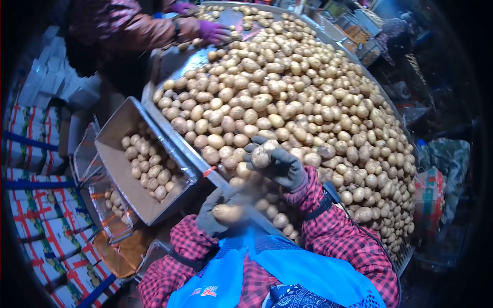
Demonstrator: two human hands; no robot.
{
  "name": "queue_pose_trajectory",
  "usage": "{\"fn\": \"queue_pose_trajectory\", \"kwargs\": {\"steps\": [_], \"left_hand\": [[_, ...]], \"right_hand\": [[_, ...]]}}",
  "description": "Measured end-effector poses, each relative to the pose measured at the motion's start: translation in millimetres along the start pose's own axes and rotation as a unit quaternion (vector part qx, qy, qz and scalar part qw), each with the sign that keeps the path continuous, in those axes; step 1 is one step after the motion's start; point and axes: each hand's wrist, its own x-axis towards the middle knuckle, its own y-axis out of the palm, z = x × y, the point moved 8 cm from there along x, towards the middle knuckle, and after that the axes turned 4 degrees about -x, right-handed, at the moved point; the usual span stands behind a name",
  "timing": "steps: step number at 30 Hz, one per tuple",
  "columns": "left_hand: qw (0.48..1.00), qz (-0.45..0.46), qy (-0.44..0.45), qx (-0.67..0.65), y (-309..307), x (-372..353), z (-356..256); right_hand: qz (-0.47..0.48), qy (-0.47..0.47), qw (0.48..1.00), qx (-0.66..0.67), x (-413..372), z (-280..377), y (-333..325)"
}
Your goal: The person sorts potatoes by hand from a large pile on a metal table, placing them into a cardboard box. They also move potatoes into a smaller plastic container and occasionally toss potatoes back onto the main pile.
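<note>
A wide heap of potatoes point(287, 92) covers the metal sorting table in front of me. My right hand point(285, 167), in a grey glove, grips one potato point(262, 156) just above the near part of the heap. Lower and to the left, my left hand point(209, 215) in a matching glove has its fingers round another potato point(226, 213), close to the table's metal rim point(218, 179). Part of the view between my hands is smeared. An open cardboard box point(115, 143) with potatoes in it stands left of the table.
Across the table at upper left, a co-worker's purple-gloved hand point(213, 32) reaches over the potatoes. Stacked printed cartons point(51, 215) line the left side. A wire-framed crate point(110, 213) holds potatoes beside the box. Another person point(395, 38) is at upper right.
</note>
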Motion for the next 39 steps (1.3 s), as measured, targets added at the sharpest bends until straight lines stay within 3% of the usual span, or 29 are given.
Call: {"fn": "queue_pose_trajectory", "kwargs": {"steps": [1,2,3,4,5,6,7,8,10,13,14,16,19,20,22,24,25,29,33,37,39], "left_hand": [[1.000,0.002,-0.005,0.013,4,-1,2],[0.990,0.047,-0.047,-0.124,8,-2,10],[0.991,0.035,-0.038,-0.127,9,-4,11],[0.997,0.033,0.055,0.050,11,-7,0],[0.963,0.030,0.142,0.225,19,-10,-10],[0.928,0.001,0.217,0.302,35,-13,-25],[0.987,0.016,0.144,0.071,20,-8,-19],[0.984,0.034,0.066,-0.163,7,-4,-11],[0.988,-0.035,0.135,-0.067,-15,-7,-14],[0.984,0.038,0.171,-0.036,-34,-11,-26],[0.976,0.062,0.141,-0.151,-17,-20,-36],[0.969,-0.036,0.233,-0.073,-18,-43,-73],[0.933,-0.016,0.349,-0.090,-32,-81,-119],[0.923,0.020,0.352,-0.154,-45,-87,-124],[0.911,-0.086,0.354,-0.192,-42,-114,-126],[0.913,-0.056,0.346,-0.211,-52,-121,-121],[0.908,-0.159,0.387,0.026,-61,-131,-120],[0.852,-0.245,0.422,0.191,-87,-148,-106],[0.831,-0.259,0.473,0.134,-100,-167,-117],[0.823,-0.246,0.494,-0.131,-133,-197,-140],[0.785,-0.248,0.523,-0.219,-140,-218,-162]], "right_hand": [[0.022,-0.014,0.999,-0.020,1,-16,3],[0.044,-0.030,0.998,-0.040,3,-29,6],[0.035,0.024,0.985,-0.170,4,-26,38],[0.010,0.088,0.957,-0.275,2,-39,38],[0.046,0.099,0.944,-0.310,-2,-53,38],[0.082,0.109,0.928,-0.346,-4,-66,38],[0.114,0.069,0.916,-0.378,-1,-72,40],[0.122,0.072,0.915,-0.378,0,-75,43],[0.087,0.121,0.942,-0.301,2,-83,39],[0.090,0.065,0.949,-0.295,8,-76,46],[0.080,0.060,0.951,-0.293,11,-75,41],[0.103,0.028,0.956,-0.274,11,-69,47],[0.118,0.043,0.945,-0.303,10,-70,47],[0.126,0.057,0.941,-0.309,8,-72,47],[0.120,0.071,0.942,-0.305,6,-76,49],[0.112,0.083,0.944,-0.299,6,-81,50],[0.094,0.092,0.948,-0.290,6,-85,46],[0.067,0.098,0.957,-0.263,9,-88,50],[0.065,0.090,0.960,-0.256,13,-87,55],[0.057,0.104,0.956,-0.267,16,-91,51],[0.052,0.112,0.953,-0.278,18,-94,49]]}}
